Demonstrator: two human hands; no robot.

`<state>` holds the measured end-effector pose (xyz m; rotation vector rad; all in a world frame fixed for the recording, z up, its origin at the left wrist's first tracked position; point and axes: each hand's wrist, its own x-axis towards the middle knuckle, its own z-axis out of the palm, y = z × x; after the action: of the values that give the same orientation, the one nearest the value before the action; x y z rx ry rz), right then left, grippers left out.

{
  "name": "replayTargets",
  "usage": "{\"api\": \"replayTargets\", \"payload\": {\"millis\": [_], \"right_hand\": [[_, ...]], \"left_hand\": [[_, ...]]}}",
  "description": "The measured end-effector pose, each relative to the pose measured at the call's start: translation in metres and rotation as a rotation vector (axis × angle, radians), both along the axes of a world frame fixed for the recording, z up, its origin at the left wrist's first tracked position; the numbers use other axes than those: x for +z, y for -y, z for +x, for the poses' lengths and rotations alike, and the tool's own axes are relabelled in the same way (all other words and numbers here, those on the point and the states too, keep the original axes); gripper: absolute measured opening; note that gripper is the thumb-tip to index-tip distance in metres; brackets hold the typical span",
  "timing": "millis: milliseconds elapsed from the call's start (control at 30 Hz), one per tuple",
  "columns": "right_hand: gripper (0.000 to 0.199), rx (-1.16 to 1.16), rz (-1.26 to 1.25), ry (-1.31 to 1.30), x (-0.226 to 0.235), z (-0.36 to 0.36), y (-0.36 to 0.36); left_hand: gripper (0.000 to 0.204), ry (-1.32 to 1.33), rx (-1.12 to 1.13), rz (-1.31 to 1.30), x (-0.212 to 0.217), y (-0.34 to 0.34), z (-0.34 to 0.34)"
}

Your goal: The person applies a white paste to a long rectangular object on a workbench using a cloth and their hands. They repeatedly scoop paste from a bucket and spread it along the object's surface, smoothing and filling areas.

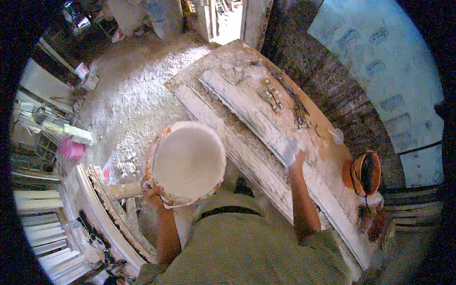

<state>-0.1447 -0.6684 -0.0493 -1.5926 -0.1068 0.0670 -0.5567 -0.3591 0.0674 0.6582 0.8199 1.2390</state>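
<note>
My left hand (153, 191) grips the rim of a round bucket (151, 156) at its lower left. Pale, smooth, wet-looking plaster (190, 159) fills the bucket nearly to its crusted edge. My right hand (297, 160) is over a long, narrow mould (247, 107) coated in the same pale material, with bluish edges. Its fingers are closed around a whitish, blurred thing (290, 151) pressed to the mould's surface; its kind does not show clearly. Beside the mould, nearer the bucket, lies a second long plaster-covered strip (256, 173).
The strips lie slantwise on a plaster-spattered table (323, 126). An orange bucket (368, 173) stands by its right edge, near a small pale cup (337, 136). Stacked white mouldings (47, 237) and curved boards (107, 213) are at lower left. A pale blue sheet (380, 71) leans at right.
</note>
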Motion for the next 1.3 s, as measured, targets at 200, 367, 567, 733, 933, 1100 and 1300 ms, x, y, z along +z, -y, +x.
{"api": "replayTargets", "payload": {"millis": [200,367,567,733,933,1100,1300], "right_hand": [[0.047,-0.331,0.165,-0.115,-0.064,0.045,0.078],[0.073,-0.442,0.231,-0.201,-0.029,0.019,0.042],[0.034,-0.073,-0.732,0.163,0.032,0.004,0.045],[0.024,-0.168,-0.471,0.153,0.043,-0.011,0.081],[0.03,-0.258,-0.381,0.015,0.017,-0.031,0.157],[0.036,-0.555,-0.036,-0.094,0.014,-0.043,0.209],[0.082,-0.419,-0.319,-0.522,0.023,-0.079,0.247]], "left_hand": [[0.049,-0.362,0.102,0.176,-0.037,-0.056,-0.049],[0.046,-0.36,0.009,0.391,-0.005,-0.08,-0.033],[0.054,-0.12,-0.089,0.323,0.052,-0.045,0.082],[0.06,-0.038,-0.364,0.356,0.057,-0.006,0.191],[0.056,0.134,-0.682,0.214,-0.001,0.065,0.39],[0.046,0.308,-0.845,-0.356,-0.026,0.167,0.55],[0.039,0.206,-0.859,-0.319,-0.077,0.243,0.648]]}}
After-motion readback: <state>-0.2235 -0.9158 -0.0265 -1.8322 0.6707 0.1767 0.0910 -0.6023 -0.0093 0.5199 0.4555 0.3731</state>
